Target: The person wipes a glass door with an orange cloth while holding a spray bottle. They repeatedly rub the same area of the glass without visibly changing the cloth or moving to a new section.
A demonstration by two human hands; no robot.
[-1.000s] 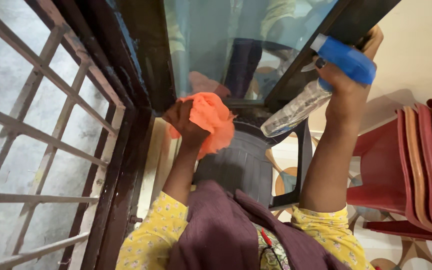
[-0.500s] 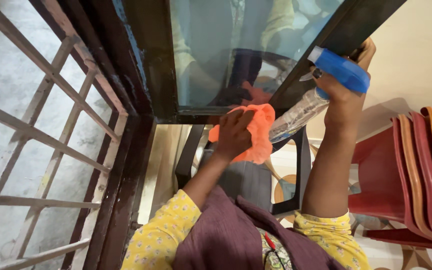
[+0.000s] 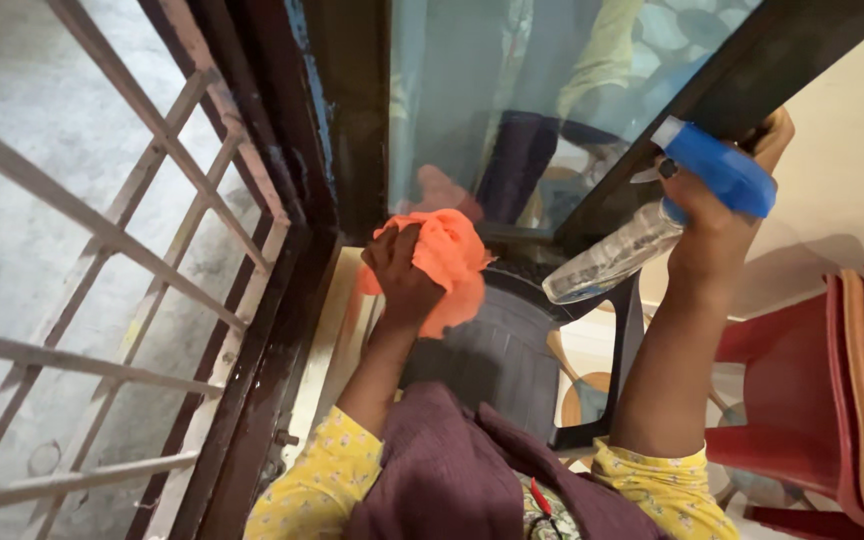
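My left hand [image 3: 402, 275] grips a crumpled orange cloth [image 3: 447, 262] and presses it against the lower left corner of a glass window pane [image 3: 492, 90] set in a dark frame [image 3: 352, 120]. My right hand [image 3: 717, 215] holds a clear spray bottle [image 3: 612, 262] with a blue trigger head [image 3: 717, 167], its body pointing down-left, and rests against the pane's right frame edge [image 3: 672, 130]. The glass shows a dim reflection of me and the cloth.
A metal window grille [image 3: 102, 270] fills the left side. Below me stands a dark plastic chair [image 3: 512, 350]. A stack of red and orange plastic chairs [image 3: 852, 390] sits at the right. A cream wall [image 3: 852, 140] is behind my right hand. Patterned floor tiles show below.
My left hand slid the orange cloth leftward along the bottom of the pane, from near the bottle to the lower left corner. My right hand with the bottle stayed on the frame.
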